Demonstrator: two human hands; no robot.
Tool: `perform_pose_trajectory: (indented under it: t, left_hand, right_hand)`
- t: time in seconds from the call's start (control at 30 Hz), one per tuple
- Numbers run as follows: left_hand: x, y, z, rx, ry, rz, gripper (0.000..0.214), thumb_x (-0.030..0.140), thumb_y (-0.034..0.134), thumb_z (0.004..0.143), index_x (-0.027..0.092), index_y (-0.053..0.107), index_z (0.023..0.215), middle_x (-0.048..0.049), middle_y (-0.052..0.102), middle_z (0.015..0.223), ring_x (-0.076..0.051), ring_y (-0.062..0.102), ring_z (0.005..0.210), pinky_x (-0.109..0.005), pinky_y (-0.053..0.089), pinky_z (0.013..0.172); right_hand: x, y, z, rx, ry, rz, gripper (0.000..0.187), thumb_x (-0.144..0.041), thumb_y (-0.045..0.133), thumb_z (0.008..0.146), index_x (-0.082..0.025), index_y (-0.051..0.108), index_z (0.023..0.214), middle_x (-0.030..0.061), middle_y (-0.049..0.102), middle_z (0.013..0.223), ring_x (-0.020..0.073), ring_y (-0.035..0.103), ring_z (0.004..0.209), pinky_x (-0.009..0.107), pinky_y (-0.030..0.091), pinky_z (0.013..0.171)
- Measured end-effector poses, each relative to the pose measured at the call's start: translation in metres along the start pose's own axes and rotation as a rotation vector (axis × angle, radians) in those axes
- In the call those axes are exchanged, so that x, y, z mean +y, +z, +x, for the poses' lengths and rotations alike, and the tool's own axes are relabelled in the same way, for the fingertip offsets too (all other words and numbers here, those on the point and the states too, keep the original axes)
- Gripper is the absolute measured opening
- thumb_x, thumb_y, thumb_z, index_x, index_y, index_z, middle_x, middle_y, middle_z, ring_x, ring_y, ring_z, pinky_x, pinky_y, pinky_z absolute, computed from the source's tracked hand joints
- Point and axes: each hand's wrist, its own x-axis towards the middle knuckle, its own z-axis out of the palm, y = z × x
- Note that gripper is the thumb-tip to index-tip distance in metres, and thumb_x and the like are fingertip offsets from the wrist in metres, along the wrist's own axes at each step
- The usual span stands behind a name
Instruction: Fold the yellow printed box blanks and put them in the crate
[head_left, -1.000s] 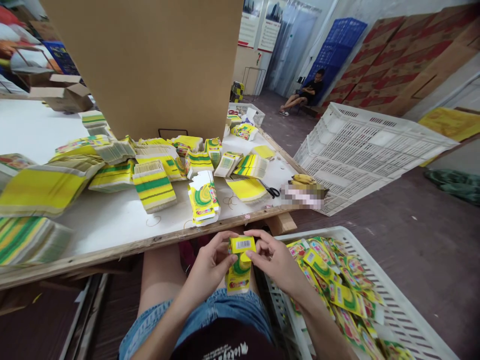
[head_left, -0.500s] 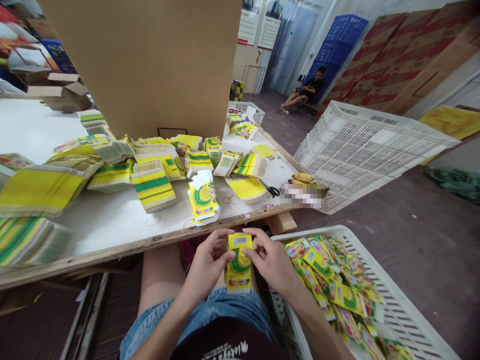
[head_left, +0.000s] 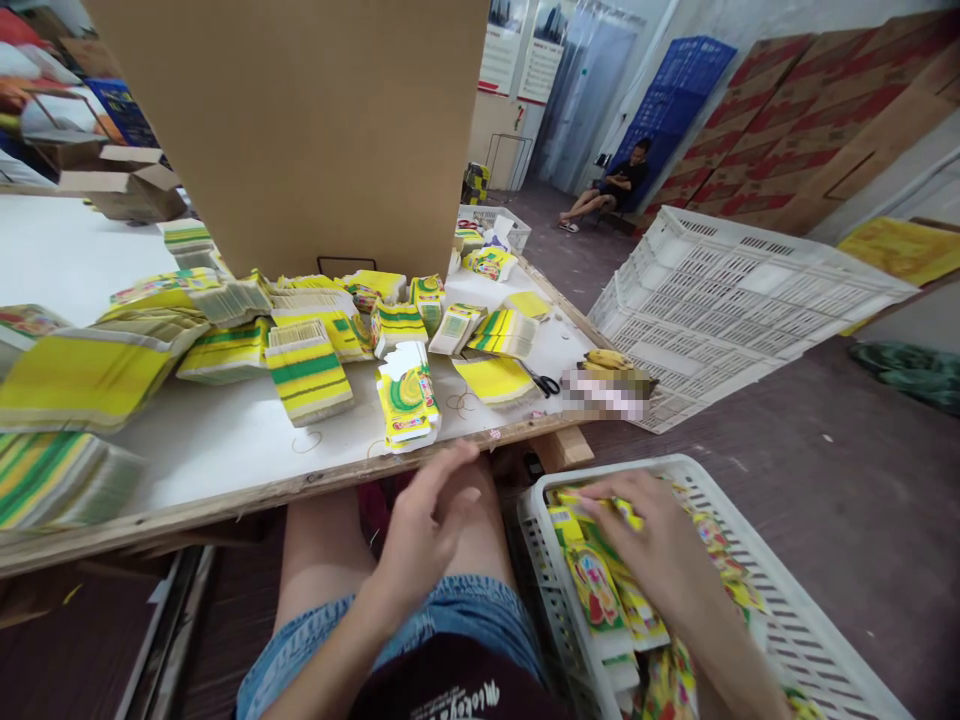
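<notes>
My left hand [head_left: 431,515] hovers over my lap near the table edge, its fingers apart and nothing in it. Over the white plastic basket [head_left: 534,525] at the right, my right hand [head_left: 649,530] has its fingertips at the top of a small yellow carton [head_left: 570,500]. Motion blurs those fingers, so whether they grip the carton cannot be made out. More yellow cartons [head_left: 592,585] with fruit pictures lie heaped in the basket around and below that hand. A stack of flat, unfolded cartons [head_left: 407,395] lies on the table in front of my left hand.
Banded bundles of flat cartons [head_left: 307,370] spread along the white table [head_left: 225,440]. Black-handled scissors [head_left: 547,383] and bananas [head_left: 607,358] lie near its right corner. A tall cardboard sheet [head_left: 300,130] stands behind. White crates [head_left: 720,300] are stacked at right; a person [head_left: 622,180] sits beyond.
My hands have parted. The carton held between them over my lap is gone from there; my right hand has moved right and down over the basket, while my left stays above my lap, opened.
</notes>
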Motion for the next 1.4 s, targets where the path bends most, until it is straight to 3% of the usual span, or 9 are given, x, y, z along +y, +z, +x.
perform_pose_trajectory:
  t: [0.1,0.17,0.23,0.37,0.53,0.83,1.17,1.3,1.4]
  left_hand:
    - [-0.016,-0.021,0.015,0.206,0.096,0.417,0.045,0.024,0.057,0.09,0.022,0.049,0.134,-0.0134,0.052,0.144,-0.03,0.034,0.143,-0.058,0.014,0.12]
    - [-0.031,-0.027,0.023,0.205,0.076,0.556,0.053,0.023,0.058,0.089,0.019,0.043,0.139,-0.018,0.054,0.142,-0.033,0.04,0.14,-0.065,0.009,0.117]
    - [-0.042,-0.029,0.028,0.144,0.077,0.614,0.058,0.021,0.059,0.088,0.016,0.039,0.142,-0.02,0.056,0.139,-0.033,0.049,0.133,-0.065,0.013,0.116]
    - [-0.049,-0.029,0.03,0.111,0.084,0.609,0.058,0.013,0.055,0.085,0.016,0.042,0.141,-0.0183,0.059,0.136,-0.03,0.054,0.128,-0.054,0.039,0.109]
    - [-0.049,-0.042,0.035,0.154,0.035,0.52,0.044,0.012,0.052,0.087,0.021,0.058,0.129,-0.0118,0.071,0.12,-0.028,0.069,0.106,-0.045,0.055,0.091]
    - [-0.056,-0.051,0.04,0.171,0.089,0.431,0.028,0.017,0.052,0.088,0.022,0.073,0.106,-0.007,0.078,0.103,-0.025,0.075,0.091,-0.038,0.06,0.082]
    - [-0.032,-0.027,0.018,0.223,0.258,0.12,0.026,0.018,0.055,0.09,0.024,0.074,0.107,-0.0062,0.072,0.119,-0.023,0.063,0.119,-0.04,0.047,0.108]
    - [-0.017,-0.018,0.017,0.292,-0.031,-0.428,0.042,0.033,0.062,0.089,0.024,0.058,0.13,-0.0092,0.057,0.141,-0.026,0.049,0.134,-0.043,0.04,0.113]
    - [-0.011,-0.017,0.018,0.04,-0.298,-0.77,0.054,0.05,0.068,0.081,0.018,0.062,0.125,-0.014,0.065,0.13,-0.031,0.058,0.124,-0.044,0.048,0.104]
  right_hand:
    - [0.016,-0.01,0.003,0.082,0.011,-0.167,0.028,-0.049,0.067,0.077,-0.024,0.074,0.087,0.0103,0.066,0.085,0.0318,0.059,0.087,0.049,0.04,0.086]
    - [0.01,0.01,0.012,-0.003,-0.011,-0.049,0.024,-0.044,0.066,0.08,-0.024,0.073,0.091,0.0101,0.068,0.092,0.03,0.06,0.092,0.045,0.042,0.087]
    - [-0.009,0.046,0.028,-0.104,-0.029,0.1,0.02,-0.037,0.064,0.083,-0.023,0.073,0.093,0.0092,0.069,0.096,0.0272,0.06,0.094,0.041,0.045,0.086]
    - [-0.051,0.122,0.067,-0.084,-0.04,0.245,0.024,-0.029,0.063,0.084,-0.018,0.07,0.105,0.0088,0.069,0.096,0.0221,0.061,0.084,0.034,0.047,0.077]
    - [-0.075,0.161,0.091,-0.058,-0.07,0.271,0.021,-0.024,0.062,0.084,-0.018,0.072,0.102,0.0072,0.069,0.091,0.0206,0.059,0.079,0.033,0.046,0.076]
    - [-0.08,0.165,0.091,0.002,-0.001,0.367,0.016,-0.026,0.062,0.081,-0.018,0.07,0.093,0.0059,0.067,0.085,0.0215,0.059,0.082,0.033,0.045,0.079]
    - [-0.066,0.141,0.073,0.018,0.129,0.746,0.033,-0.04,0.06,0.084,-0.016,0.056,0.107,0.0055,0.071,0.081,0.0184,0.067,0.072,0.03,0.053,0.069]
    - [-0.061,0.12,0.044,-0.034,0.249,1.077,0.036,-0.038,0.073,0.077,-0.02,0.057,0.104,0.0042,0.073,0.082,0.0199,0.069,0.074,0.033,0.055,0.071]
    - [-0.06,0.116,0.023,-0.148,0.34,1.187,0.036,-0.038,0.078,0.074,-0.02,0.06,0.1,0.003,0.073,0.078,0.0199,0.069,0.071,0.035,0.056,0.07]
